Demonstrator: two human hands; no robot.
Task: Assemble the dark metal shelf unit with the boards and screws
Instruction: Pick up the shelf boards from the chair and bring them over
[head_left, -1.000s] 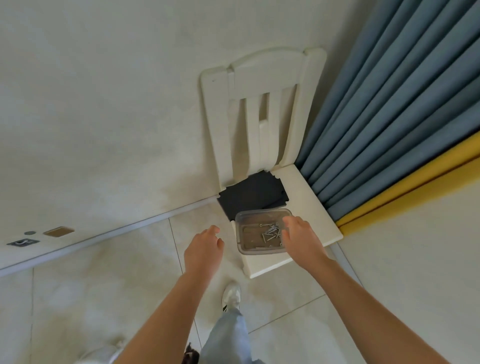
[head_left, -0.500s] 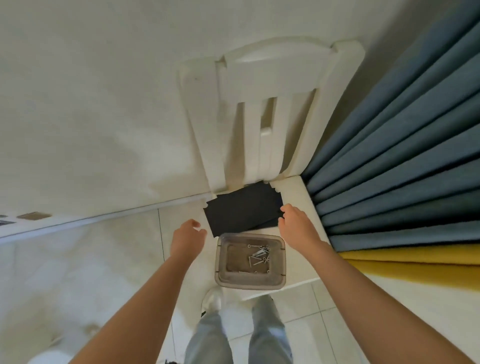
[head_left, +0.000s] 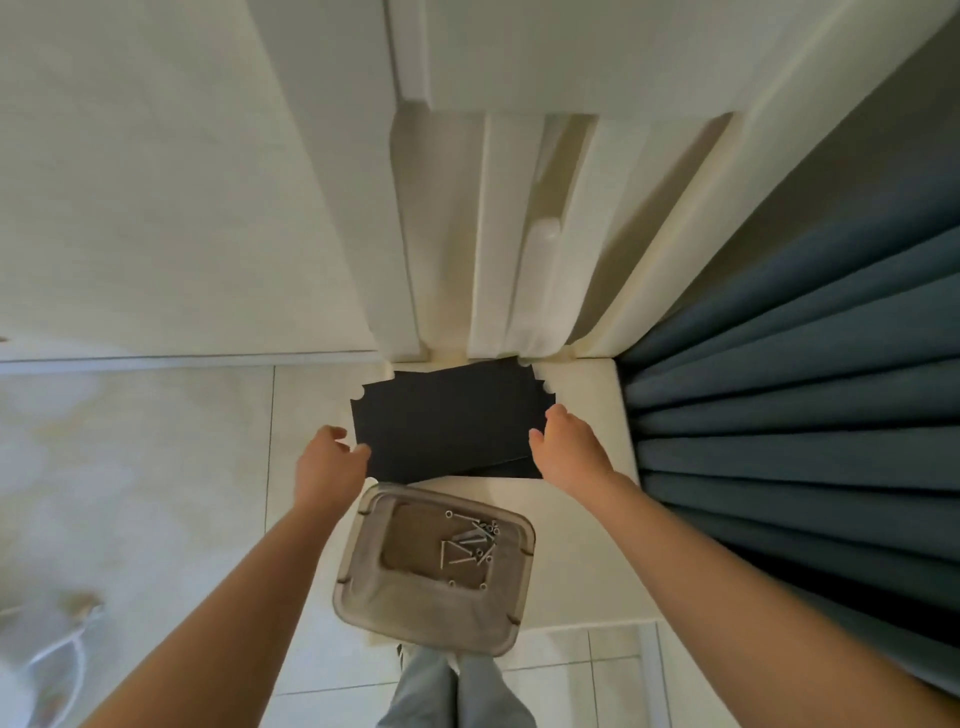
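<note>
Left hand (head_left: 330, 462) and right hand (head_left: 569, 447) touch opposite ends of dark boards (head_left: 452, 421) on a chair (head_left: 587, 384); whether either grip has closed, I cannot tell. Screws (head_left: 472, 540) lie in a tub (head_left: 431, 618).

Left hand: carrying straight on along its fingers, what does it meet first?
The left hand would meet the left edge of the dark boards first; it looks almost there, though depth is unclear.

Boards (head_left: 447, 421) and tub (head_left: 415, 613) on a chair seat (head_left: 582, 545).
The boards lie at the back of the seat, the tub just in front of them with screws (head_left: 470, 543) inside. The left hand (head_left: 327, 467) and right hand (head_left: 569, 447) flank the boards, and a curtain (head_left: 805, 415) hangs to the right.
</note>
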